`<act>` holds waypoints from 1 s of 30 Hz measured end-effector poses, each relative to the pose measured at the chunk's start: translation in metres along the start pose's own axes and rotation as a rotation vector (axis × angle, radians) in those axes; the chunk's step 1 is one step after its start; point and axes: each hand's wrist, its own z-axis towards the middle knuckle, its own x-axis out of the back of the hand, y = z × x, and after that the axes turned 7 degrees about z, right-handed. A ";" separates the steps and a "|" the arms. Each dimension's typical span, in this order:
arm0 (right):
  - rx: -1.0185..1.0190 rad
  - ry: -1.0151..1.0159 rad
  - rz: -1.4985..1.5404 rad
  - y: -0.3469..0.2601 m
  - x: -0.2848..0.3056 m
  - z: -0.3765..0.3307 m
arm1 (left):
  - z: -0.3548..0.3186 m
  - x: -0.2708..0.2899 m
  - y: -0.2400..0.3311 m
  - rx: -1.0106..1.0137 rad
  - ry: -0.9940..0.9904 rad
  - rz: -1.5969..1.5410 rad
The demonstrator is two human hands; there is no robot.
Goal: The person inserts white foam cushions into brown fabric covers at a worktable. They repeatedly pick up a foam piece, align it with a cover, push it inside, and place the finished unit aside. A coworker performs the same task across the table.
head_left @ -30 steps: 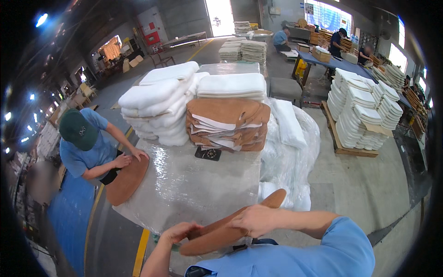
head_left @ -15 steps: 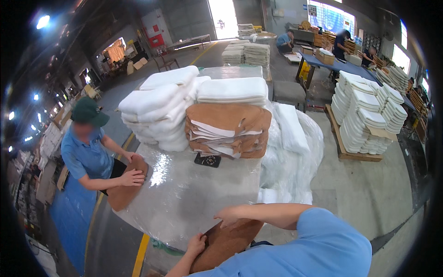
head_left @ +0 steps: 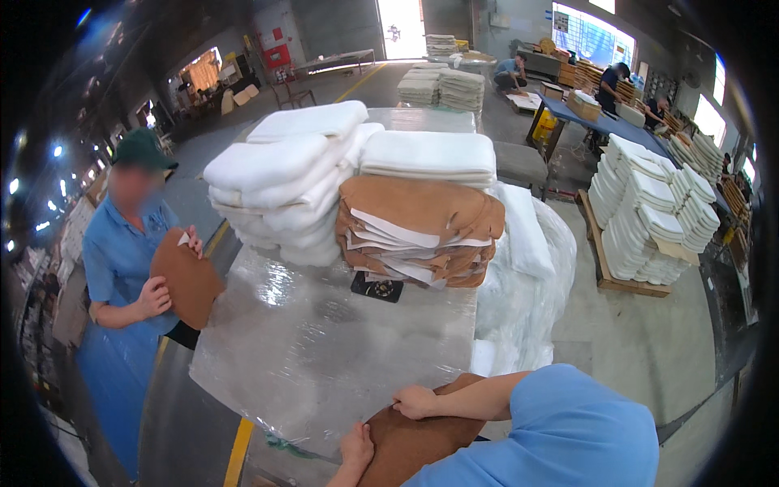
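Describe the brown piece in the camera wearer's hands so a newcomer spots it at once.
Find the big plastic-covered table in the middle. At its near edge, the wearer's left hand and right hand hold the brown piece. It sits lowest in view, unlike the brown stack farther back and the co-worker's brown piece raised at left.

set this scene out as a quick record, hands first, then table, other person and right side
left hand: closed on the left edge of a brown piece
right hand: closed on the same piece's upper edge
table: grey, under shiny clear film
on table: brown stack, white padding piled to its left, flat black object by its front
co-worker: left of the table, holding a second brown piece
right side: pale stacks on a wooden pallet
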 end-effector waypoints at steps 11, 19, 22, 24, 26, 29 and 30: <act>-0.001 -0.012 0.044 0.015 -0.007 0.002 | 0.011 -0.021 -0.003 0.061 0.017 0.112; 0.110 0.007 0.067 0.010 0.009 0.002 | 0.008 -0.009 -0.015 -0.110 0.025 0.228; 0.187 0.106 0.133 0.017 0.046 -0.020 | -0.022 0.019 -0.019 -0.007 0.235 0.051; 0.177 0.115 0.033 0.025 0.084 -0.051 | -0.068 0.042 -0.038 0.096 0.118 0.005; 0.075 0.126 -0.086 0.035 0.119 -0.087 | -0.107 0.032 -0.073 0.108 -0.155 0.253; -0.427 -0.235 0.125 0.020 0.155 -0.144 | -0.160 0.088 -0.009 0.242 -0.277 -0.550; -0.612 -0.424 0.245 0.012 0.163 -0.148 | -0.154 0.085 -0.008 0.289 -0.300 -0.551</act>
